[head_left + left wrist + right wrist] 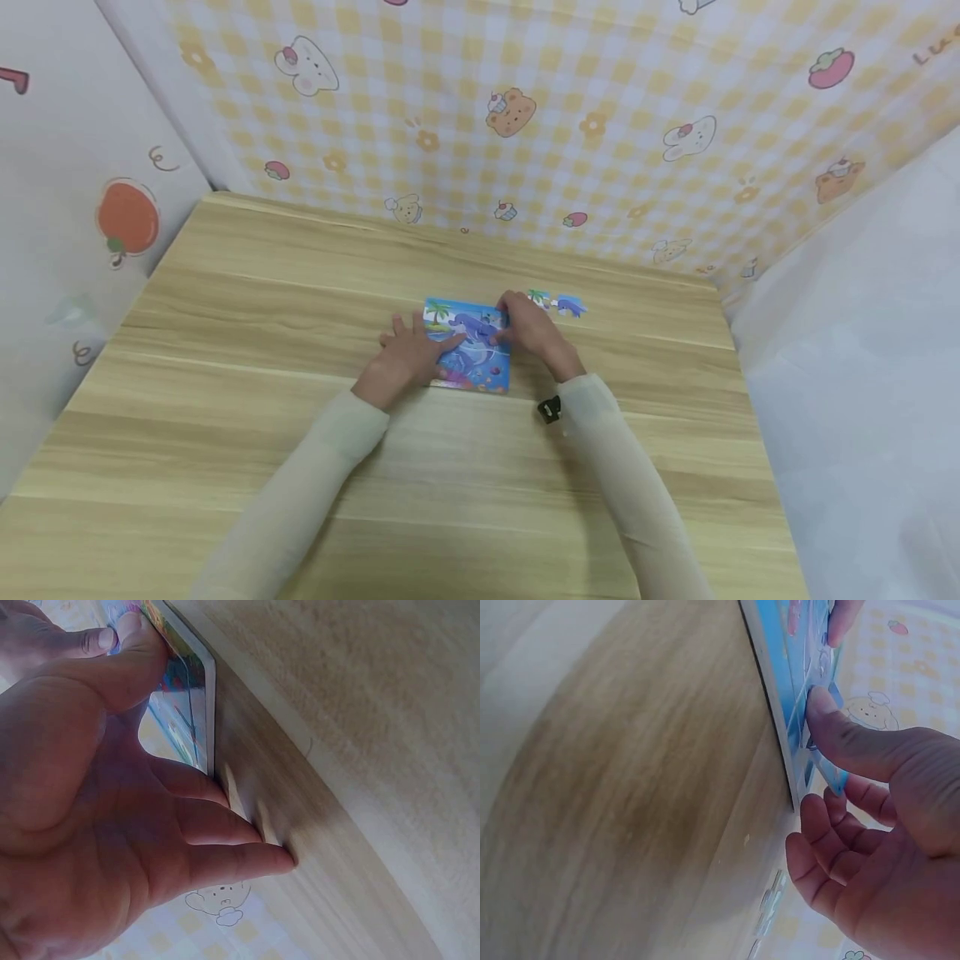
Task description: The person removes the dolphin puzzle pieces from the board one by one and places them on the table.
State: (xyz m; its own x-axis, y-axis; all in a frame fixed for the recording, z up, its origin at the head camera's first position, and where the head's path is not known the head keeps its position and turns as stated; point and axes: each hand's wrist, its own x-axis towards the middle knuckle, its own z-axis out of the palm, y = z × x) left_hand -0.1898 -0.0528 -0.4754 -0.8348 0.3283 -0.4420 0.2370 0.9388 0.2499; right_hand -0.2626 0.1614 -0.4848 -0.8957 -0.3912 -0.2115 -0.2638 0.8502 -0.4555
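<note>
A square dolphin jigsaw puzzle (471,377) in a shallow tray lies on the table. At its left edge is my left hand (402,357), fingers spread, thumb laid over the picture. In the left wrist view, the fingertips (281,859) touch the wood beside the tray's edge. My right hand (531,323) is at the puzzle's upper right corner. The right wrist view shows its thumb and fingers pinching a blue puzzle piece (832,774), tilted up from the puzzle. Two loose puzzle pieces lie behind this hand: one with a palm tree (537,297), another with a dolphin (571,306).
The wood-grain table (255,333) meets a yellow checked cloth wall (450,108) at the back. White sheets hang at left (52,167) and right (862,375). A small black device (550,409) shows at the right sleeve's cuff.
</note>
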